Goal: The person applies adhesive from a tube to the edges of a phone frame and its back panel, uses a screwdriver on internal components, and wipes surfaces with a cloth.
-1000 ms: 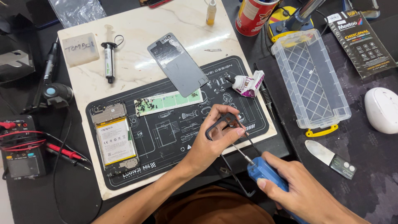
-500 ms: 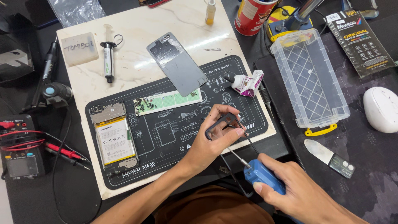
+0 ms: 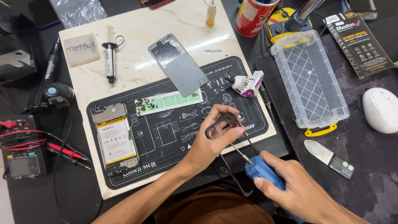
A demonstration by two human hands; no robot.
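My left hand [image 3: 215, 139] pinches a small dark frame-like phone part [image 3: 220, 123] over the right side of the black work mat [image 3: 166, 137]. My right hand [image 3: 296, 191] grips a blue-handled soldering iron [image 3: 260, 170]; its thin metal tip [image 3: 240, 152] points up-left toward the part. An opened phone with its battery showing [image 3: 114, 139] lies at the mat's left. A green strip holding small screws [image 3: 168, 101] lies in the mat's middle. A grey phone back cover [image 3: 177, 64] rests above it on the white marble slab [image 3: 137, 29].
A clear plastic box [image 3: 309, 79] stands at right, with a white mouse [image 3: 381, 110] and a metal pry tool [image 3: 329, 154] near it. A syringe [image 3: 110, 58], small glue tube [image 3: 244, 85], red can [image 3: 253, 16] and a multimeter with red probes [image 3: 23, 155] surround the slab.
My right hand with the blue iron has shifted slightly left, toward the part. My left hand keeps its hold on the dark part.
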